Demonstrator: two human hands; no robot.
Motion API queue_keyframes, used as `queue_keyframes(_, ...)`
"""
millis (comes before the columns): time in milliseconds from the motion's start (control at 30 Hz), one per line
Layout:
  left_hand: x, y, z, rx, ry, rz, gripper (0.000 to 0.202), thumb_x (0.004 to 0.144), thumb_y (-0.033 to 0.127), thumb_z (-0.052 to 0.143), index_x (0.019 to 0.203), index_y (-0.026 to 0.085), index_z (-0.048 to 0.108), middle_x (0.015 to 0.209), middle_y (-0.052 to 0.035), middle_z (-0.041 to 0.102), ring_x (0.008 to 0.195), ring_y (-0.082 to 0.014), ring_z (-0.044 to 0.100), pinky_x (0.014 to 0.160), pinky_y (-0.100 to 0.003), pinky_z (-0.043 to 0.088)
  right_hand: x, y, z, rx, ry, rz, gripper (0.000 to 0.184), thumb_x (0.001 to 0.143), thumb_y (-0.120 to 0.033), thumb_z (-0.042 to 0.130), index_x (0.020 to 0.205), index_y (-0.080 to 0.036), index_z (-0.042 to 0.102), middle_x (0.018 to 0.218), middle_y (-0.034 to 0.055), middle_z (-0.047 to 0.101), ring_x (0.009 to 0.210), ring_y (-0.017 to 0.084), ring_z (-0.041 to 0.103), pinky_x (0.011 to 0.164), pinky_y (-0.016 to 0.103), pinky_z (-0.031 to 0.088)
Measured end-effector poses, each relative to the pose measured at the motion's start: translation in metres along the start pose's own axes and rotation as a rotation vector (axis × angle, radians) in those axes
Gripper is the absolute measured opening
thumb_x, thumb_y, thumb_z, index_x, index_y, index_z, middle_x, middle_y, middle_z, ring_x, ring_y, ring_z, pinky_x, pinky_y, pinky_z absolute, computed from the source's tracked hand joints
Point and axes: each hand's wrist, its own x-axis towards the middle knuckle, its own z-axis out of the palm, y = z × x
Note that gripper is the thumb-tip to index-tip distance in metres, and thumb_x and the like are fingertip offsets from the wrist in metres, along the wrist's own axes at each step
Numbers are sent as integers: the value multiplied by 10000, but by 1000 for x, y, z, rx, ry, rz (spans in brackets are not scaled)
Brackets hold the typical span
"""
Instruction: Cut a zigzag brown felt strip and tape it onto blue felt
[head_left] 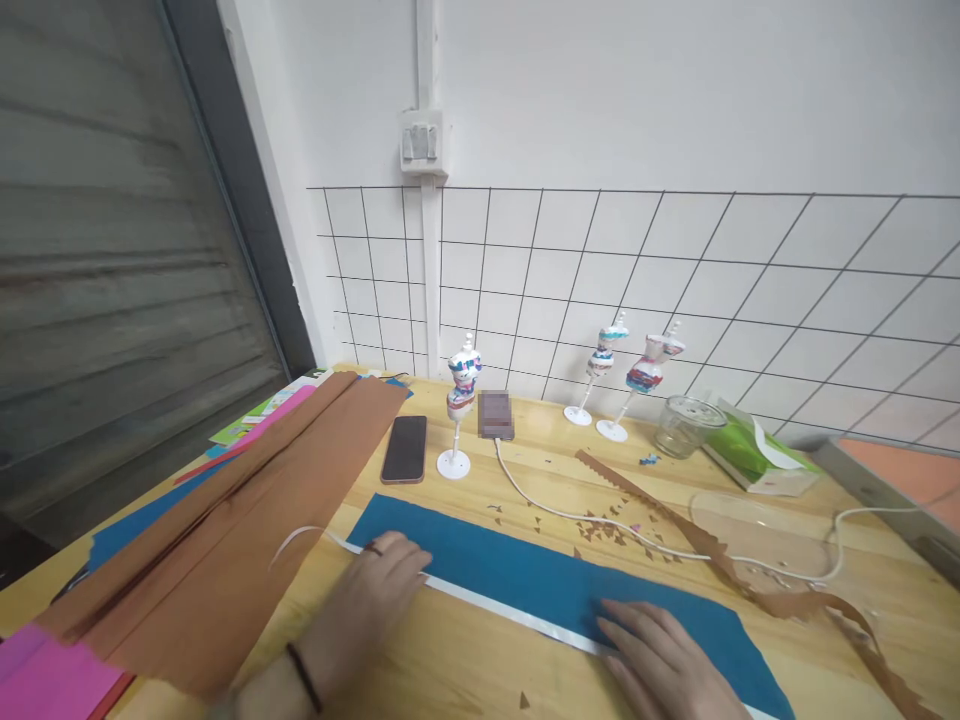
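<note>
A long blue sheet [517, 550], of paper or cloth, lies flat on the wooden table before me. A narrow strip of white tape [517, 613] runs along its near edge. Over the sheet's left end rests my left hand [386, 570], slightly blurred, fingers lying on the sheet and tape. The tape's loose end [296, 535] curls up left of that hand, over the brown sheet. My right hand [664, 645] lies on the near edge farther right, its fingers stretched out flat across tape and sheet. Both thumbs are mostly hidden.
Brown sheets [225, 540] cover the table's left side. A phone [404, 449] lies beyond the blue sheet beside a small dress form [463, 395]. A white cable [544, 508] crosses small brown scraps [611, 528]. A glass jar [686, 425] stands at the back right.
</note>
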Motion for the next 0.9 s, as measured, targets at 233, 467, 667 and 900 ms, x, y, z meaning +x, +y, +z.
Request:
queue_keyframes(233, 44, 1, 12, -190, -175, 109, 289, 850, 353, 489, 1121, 285, 564, 1216, -6, 553, 1165, -229, 422, 939, -385, 381, 17, -6, 29, -75, -104, -19, 321, 882, -361, 439, 1089, -190, 616, 1113, 82, 639, 986, 239, 596, 788, 328, 533)
queue_keyframes(467, 41, -22, 26, -165, -272, 124, 560, 854, 544, 342, 1350, 295, 259, 1417, -27, 273, 1308, -250, 212, 1046, -479, 210, 11, -3, 35, -205, -149, -64, 376, 879, -393, 433, 1170, -194, 566, 1216, 84, 570, 1048, 247, 569, 777, 330, 546)
queue_keyframes(667, 40, -21, 28, -103, -227, 137, 569, 873, 501, 336, 1372, 269, 191, 1417, -40, 264, 1304, -227, 226, 1057, -423, 217, 9, -2, 17, -333, -80, -146, 408, 855, -417, 451, 1138, -160, 595, 1171, 111, 592, 991, 261, 605, 720, 335, 567)
queue_keyframes(900, 36, -24, 30, -51, -184, 130, 558, 871, 412, 390, 1374, 276, 188, 1418, -29, 250, 1294, -237, 249, 1037, -420, 272, -58, 32, -22, -572, -115, -72, 488, 806, -506, 430, 1065, -145, 632, 1117, 152, 613, 927, 323, 625, 602, 431, 586)
